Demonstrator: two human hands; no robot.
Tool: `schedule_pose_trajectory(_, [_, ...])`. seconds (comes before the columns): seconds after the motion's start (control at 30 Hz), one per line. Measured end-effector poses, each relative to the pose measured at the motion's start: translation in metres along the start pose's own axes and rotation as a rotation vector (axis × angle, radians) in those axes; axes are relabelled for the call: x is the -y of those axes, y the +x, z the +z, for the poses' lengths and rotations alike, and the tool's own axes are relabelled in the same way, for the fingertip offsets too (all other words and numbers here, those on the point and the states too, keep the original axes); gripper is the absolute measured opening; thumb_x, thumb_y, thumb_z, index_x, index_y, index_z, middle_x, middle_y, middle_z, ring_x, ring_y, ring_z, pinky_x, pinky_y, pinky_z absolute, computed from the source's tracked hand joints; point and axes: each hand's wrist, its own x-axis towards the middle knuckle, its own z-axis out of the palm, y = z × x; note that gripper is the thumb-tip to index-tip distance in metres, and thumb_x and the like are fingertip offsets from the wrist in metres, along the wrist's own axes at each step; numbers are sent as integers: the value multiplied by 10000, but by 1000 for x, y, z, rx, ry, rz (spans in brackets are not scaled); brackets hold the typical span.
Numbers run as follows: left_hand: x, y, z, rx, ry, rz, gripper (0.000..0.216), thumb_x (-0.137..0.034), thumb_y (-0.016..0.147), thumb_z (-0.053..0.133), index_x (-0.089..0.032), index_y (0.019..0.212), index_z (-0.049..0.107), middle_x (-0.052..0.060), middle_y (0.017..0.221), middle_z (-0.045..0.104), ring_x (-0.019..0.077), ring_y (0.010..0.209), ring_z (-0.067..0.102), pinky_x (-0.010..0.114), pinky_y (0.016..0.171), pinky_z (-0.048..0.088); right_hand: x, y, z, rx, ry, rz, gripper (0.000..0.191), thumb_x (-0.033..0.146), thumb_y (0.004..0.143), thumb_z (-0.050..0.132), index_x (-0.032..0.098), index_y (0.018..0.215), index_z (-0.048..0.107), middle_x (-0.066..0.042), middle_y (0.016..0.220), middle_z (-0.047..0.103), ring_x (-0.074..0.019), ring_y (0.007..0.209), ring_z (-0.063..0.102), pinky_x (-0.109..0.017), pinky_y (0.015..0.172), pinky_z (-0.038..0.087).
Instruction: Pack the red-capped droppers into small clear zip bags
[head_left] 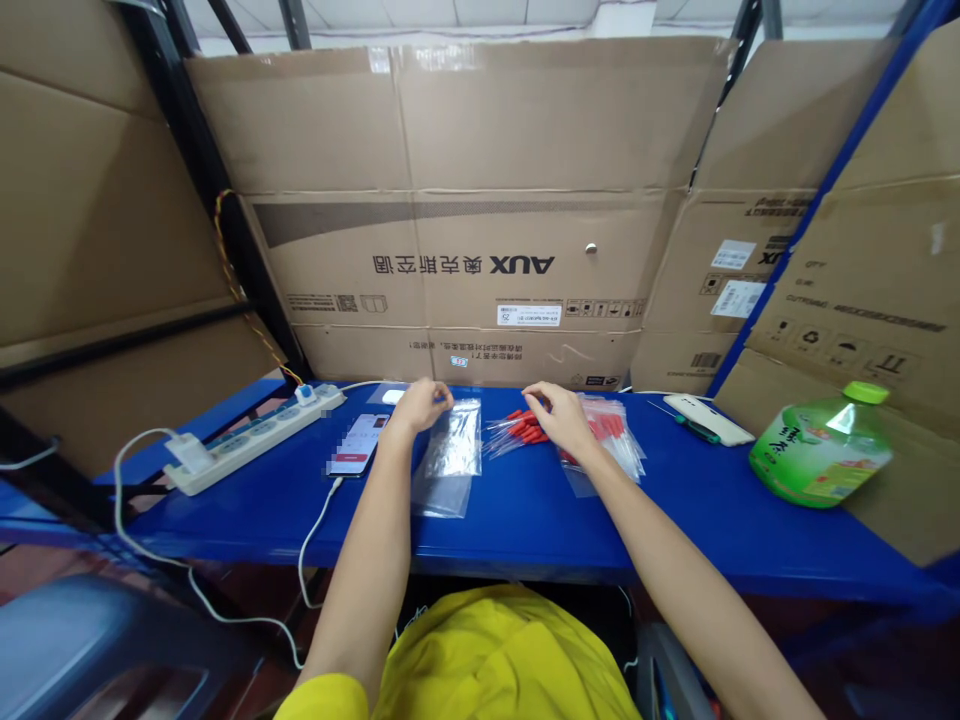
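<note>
My left hand is closed, fingers curled together, at the top edge of a pile of clear plastic bags. Whether it grips a bag or something small, I cannot make out. My right hand has its thumb and fingers bent together in a pinch above loose thin pieces with red ends. Its fingertips partly cover them, and what they hold is too small to tell. Under and beside my right wrist lie filled clear bags with red pieces inside.
A phone on a cable and a white power strip lie to the left. On the right are a white box, a green-handled tool and a large green bottle. Cardboard walls enclose the blue table.
</note>
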Motion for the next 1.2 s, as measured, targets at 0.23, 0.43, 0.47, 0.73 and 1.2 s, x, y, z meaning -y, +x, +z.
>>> schedule_pose_trajectory(0.23, [-54,-8,-9,-204,-117,513,216,-349,990,584,-222,969,758,61,909,626,215,926,598,325,849,456,20,1,11,77,419,151,493,600,984,500,200,1176,717,-33,889,716,-165,712,589,-275,683,452])
schedule_pose_trajectory(0.43, [-86,-14,8,-132,-129,630,187,-296,1014,557,-219,992,727,52,967,677,189,914,642,296,794,459,20,3,11,228,594,243,497,665,787,719,171,747,681,32,594,522,-118,553,418,-256,541,313])
schedule_pose_trajectory(0.47, [-89,-15,11,-139,-136,627,190,-297,1017,550,-222,991,722,54,994,692,190,933,651,297,804,462,19,3,10,231,608,255,498,664,779,724,172,728,671,34,581,508,-116,545,410,-258,534,305])
schedule_pose_trajectory(0.73, [-105,-19,30,-277,-257,314,286,-486,1017,523,-219,976,616,-3,748,668,158,638,577,271,643,368,21,3,2,69,543,230,449,606,851,663,165,788,721,13,612,567,-133,568,458,-269,573,372])
schedule_pose_trajectory(1.2, [-111,-20,34,-206,-101,318,212,-349,964,509,-229,809,590,-7,718,673,161,647,581,275,622,293,24,-1,4,-53,287,147,281,402,866,622,177,822,784,-35,716,755,-188,618,667,-285,639,504])
